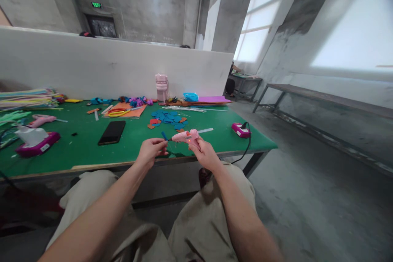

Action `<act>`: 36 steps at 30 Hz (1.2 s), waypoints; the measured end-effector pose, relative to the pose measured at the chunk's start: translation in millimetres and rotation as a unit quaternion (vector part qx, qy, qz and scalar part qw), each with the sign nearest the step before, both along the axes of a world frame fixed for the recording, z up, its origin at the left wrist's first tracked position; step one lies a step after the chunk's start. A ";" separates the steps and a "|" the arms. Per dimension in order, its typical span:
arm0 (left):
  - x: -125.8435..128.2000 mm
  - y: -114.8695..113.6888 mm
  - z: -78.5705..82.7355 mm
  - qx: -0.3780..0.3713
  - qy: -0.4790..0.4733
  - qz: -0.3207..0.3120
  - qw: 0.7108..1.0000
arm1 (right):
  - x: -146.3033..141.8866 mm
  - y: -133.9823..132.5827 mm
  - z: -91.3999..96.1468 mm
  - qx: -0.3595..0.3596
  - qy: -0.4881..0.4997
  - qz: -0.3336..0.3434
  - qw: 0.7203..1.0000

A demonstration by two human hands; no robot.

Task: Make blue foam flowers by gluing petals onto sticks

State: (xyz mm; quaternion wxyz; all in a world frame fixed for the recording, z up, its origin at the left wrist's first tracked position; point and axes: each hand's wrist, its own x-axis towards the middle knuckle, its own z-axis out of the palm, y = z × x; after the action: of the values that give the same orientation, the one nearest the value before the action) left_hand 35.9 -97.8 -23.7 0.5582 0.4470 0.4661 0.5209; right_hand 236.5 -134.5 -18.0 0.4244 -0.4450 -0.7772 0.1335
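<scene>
My right hand (205, 152) is wrapped round the handle of a pink hot glue gun (186, 136), its nozzle pointing left. A clear glue stick (205, 130) sticks out of the gun's back end. Close to the nozzle, my left hand (152, 149) pinches a small blue piece (164, 135) between thumb and fingertips; its exact kind is too small to tell. Whether nozzle and piece touch I cannot make out. Just beyond the hands lies a loose pile of blue cut pieces (168, 117), with a few orange and red ones at its edges.
On the green table (82, 147) lie a black phone (112, 132), yellow-handled pliers (119, 112) and a second pink glue gun (42, 120). Magenta power sockets (240, 130) sit at both sides, the right one with a cable. A pink bottle (161, 88) stands before the white partition (123, 65).
</scene>
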 end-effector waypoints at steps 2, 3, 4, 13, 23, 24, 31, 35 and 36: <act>-0.1 0.0 0.2 0.000 0.002 -0.002 1.000 | 0.0 0.2 -0.3 -0.003 -0.002 0.000 1.000; -0.1 0.0 0.3 0.001 0.002 -0.003 1.000 | -0.1 0.3 -0.4 -0.004 -0.002 0.001 1.000; -0.1 -0.1 0.3 0.002 0.002 -0.004 1.000 | -0.1 0.4 -0.5 -0.002 -0.002 0.000 1.000; -0.3 -0.1 -0.2 -0.009 -0.007 -0.002 1.000 | 0.0 1.1 -2.1 -0.016 0.011 -0.014 1.000; -3.4 5.4 -3.4 -0.049 -0.084 -0.019 0.995 | 5.2 2.3 -3.1 -0.079 0.108 0.002 0.991; -3.7 6.0 -3.5 -0.054 -0.094 -0.020 0.994 | 5.5 2.8 -3.4 -0.100 0.134 0.011 0.986; -3.3 5.8 1.1 -0.083 -0.143 -0.043 0.985 | 7.7 7.2 -1.2 -0.210 0.348 0.080 0.910; -2.8 3.1 5.5 -0.086 -0.152 -0.051 0.983 | 14.4 11.0 -3.0 -0.218 0.391 0.076 0.891; -2.8 2.5 6.4 -0.085 -0.153 -0.052 0.983 | 17.1 13.4 -4.8 -0.216 0.380 0.055 0.898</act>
State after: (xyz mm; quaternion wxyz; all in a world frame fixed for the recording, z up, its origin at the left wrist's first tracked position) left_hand 33.0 -95.3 -17.3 0.6853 0.3365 0.3938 0.5119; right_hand 253.6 -121.2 -22.7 0.5729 -0.3976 -0.5324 0.4799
